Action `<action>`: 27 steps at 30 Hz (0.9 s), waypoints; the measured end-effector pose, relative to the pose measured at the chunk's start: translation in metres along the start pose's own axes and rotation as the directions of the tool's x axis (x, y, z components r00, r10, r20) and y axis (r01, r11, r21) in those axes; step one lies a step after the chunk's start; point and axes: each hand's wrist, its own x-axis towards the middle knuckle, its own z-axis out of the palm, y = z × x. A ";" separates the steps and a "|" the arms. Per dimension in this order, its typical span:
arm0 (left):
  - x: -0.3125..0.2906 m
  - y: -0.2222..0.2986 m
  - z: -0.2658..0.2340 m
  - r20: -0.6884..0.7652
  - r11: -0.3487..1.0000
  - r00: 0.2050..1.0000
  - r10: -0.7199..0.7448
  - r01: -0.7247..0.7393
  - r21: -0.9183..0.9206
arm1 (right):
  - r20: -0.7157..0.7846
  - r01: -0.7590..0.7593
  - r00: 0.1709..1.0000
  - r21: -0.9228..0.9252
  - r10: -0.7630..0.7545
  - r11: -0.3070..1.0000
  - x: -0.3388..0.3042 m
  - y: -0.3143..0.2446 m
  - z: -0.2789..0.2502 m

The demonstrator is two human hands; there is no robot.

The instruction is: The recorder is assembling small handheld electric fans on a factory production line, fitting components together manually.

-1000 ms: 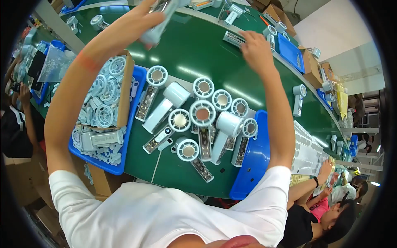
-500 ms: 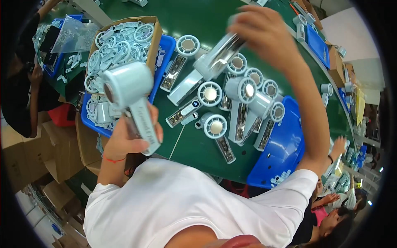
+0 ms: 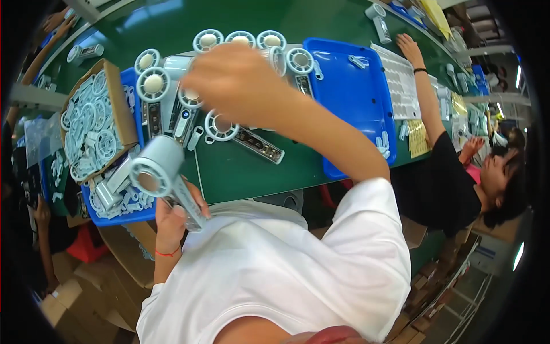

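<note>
My left hand [image 3: 172, 221], a red string on its wrist, is closed around the handle of a light-blue handheld fan [image 3: 157, 166]. The fan's round head points up and to the left, with a brown disc in its slotted ring. My right hand [image 3: 226, 80] reaches over a cluster of similar fans with its fingers curled; what they hold, if anything, is hidden. One fan [image 3: 249, 137] lies near that hand, its handle pointing right and its inner parts showing. Another fan [image 3: 153, 85] stands to the left with a pale disc in its ring.
A cardboard box [image 3: 125, 109] of light-blue rings and clips sits at left in a blue tray [image 3: 143, 215]. Another blue tray [image 3: 349, 109] at right holds a few small clips. Beyond it, a co-worker's arm [image 3: 427, 97] reaches across a white tray [image 3: 401, 86] on the green table.
The view has swung to the right. My right hand has come down from high over the table to the cluster of fans. The fan in my left hand has turned its ringed side more toward me.
</note>
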 end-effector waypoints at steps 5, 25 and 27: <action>0.005 -0.019 -0.002 0.114 0.982 0.982 -0.150 0.135 0.131 | 0.127 -0.559 0.297 -0.780 0.946 0.280 -0.187 0.017 -0.138; 0.003 -0.036 0.029 0.062 0.990 0.991 -0.120 0.124 -0.061 | 0.102 -0.828 0.553 -0.040 0.827 0.559 -0.180 -0.033 -0.090; 0.005 -0.036 0.031 0.079 0.995 0.996 -0.032 0.039 -0.089 | 0.041 -0.821 0.567 0.117 0.823 0.560 -0.165 -0.047 -0.085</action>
